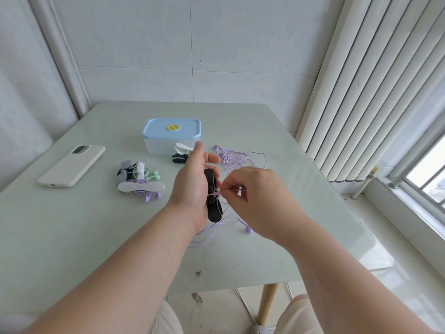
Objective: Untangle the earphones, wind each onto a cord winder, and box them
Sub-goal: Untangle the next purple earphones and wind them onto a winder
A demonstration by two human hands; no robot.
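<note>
Pale tabletop (96, 237), box (171, 135) at 12 o'clock: left hand (192, 189) grips black winder (213, 206), right hand (257, 201) fingers (230, 185) pinch purple cord (217, 193) against it; winding seems to be starting, and next needs taut turns.

A black cord winder (213, 201) is gripped in the left hand (192, 186) over a pale table (96, 237) while a purple earphone cord (226, 220) is pinched at it by the right hand (255, 196), with a blue-lidded box (171, 136), wound earphones (140, 182) and a white phone (72, 165) laid beyond.
</note>
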